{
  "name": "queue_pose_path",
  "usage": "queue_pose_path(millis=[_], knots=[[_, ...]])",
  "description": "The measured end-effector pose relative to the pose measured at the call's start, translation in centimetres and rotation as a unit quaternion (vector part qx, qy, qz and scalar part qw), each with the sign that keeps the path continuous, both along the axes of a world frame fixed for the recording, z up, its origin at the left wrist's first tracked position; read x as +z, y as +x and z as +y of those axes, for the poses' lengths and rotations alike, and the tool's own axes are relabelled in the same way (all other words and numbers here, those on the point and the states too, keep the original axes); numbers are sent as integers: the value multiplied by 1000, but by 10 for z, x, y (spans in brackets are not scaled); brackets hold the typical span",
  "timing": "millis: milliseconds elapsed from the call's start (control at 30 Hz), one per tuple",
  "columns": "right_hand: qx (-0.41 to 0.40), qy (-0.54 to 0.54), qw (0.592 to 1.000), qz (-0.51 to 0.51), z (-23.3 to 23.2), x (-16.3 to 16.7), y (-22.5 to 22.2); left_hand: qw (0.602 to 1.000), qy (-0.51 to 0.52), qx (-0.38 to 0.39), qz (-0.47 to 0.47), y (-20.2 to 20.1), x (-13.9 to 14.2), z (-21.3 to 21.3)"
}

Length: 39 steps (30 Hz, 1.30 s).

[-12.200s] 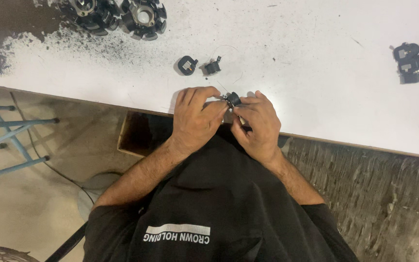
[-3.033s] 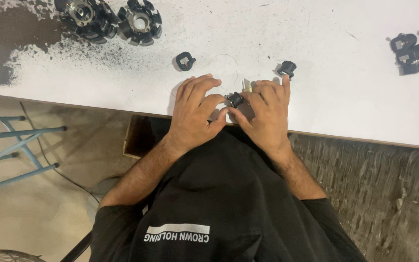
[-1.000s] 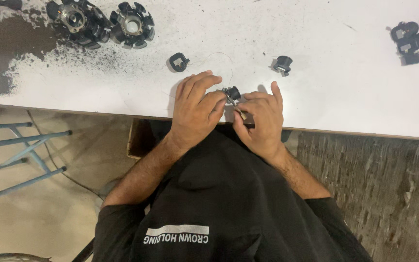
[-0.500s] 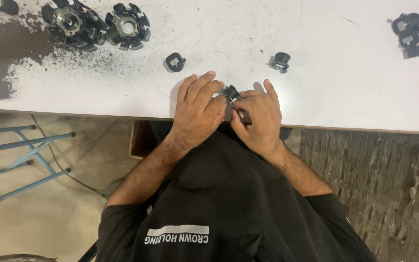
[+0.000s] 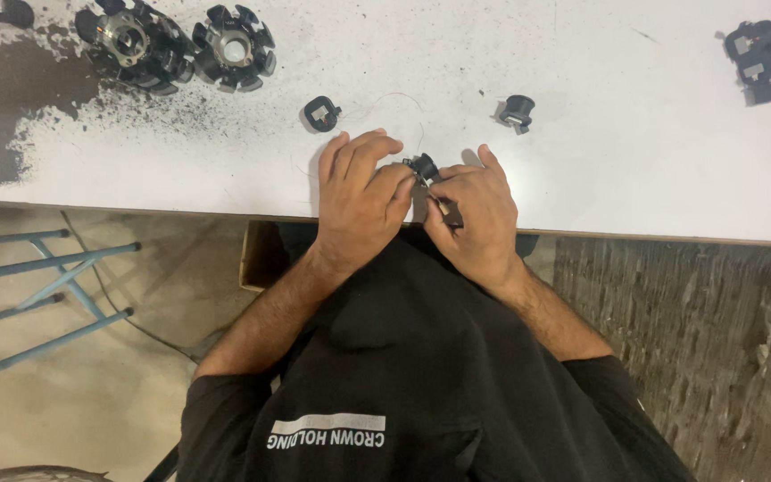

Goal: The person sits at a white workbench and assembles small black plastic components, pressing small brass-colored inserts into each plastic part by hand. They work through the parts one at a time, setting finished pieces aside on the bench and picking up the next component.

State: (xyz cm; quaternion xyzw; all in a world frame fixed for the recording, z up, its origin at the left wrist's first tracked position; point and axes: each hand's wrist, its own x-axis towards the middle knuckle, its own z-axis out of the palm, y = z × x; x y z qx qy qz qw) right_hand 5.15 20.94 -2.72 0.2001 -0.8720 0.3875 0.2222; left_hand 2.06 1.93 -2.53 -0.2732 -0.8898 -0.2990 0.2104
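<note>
Pinching a small black part (image 5: 421, 166) between both hands at the near edge of the white table (image 5: 600, 152). Left hand (image 5: 360, 198) fingers curl over it from one side, right hand (image 5: 473, 214) thumb and forefinger closed on it from the other; part sits at the fingertips where the hands meet, mostly hidden. A thin wire (image 5: 394, 100) loops away from the grip. Loose black bobbin (image 5: 320, 113) just beyond the left hand, another one (image 5: 516, 112) just beyond the right. Two slotted stator cores (image 5: 180, 45) well beyond, left.
</note>
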Motion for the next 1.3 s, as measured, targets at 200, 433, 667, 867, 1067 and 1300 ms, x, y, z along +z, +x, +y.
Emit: queue_pose_path(millis=[200,433,667,867,1067,1300], knots=[[16,-13,999,31,3,-4,3,999,32,-7,-37,0,1,-1],[13,-18,999,25,3,-7,3,997,34,-11,-72,0,1,-4],[12,-28,999,15,4,-4,4,998,39,-5,-56,2,0,-3],[26,-30,999,11,5,-7,3,999,15,-1,-31,2,-1,-1],[54,-14,998,37,6,-7,4,997,41,-11,-70,2,4,-3],[68,7,997,29,5,-9,3,992,67,-29,-105,-1,6,-2]])
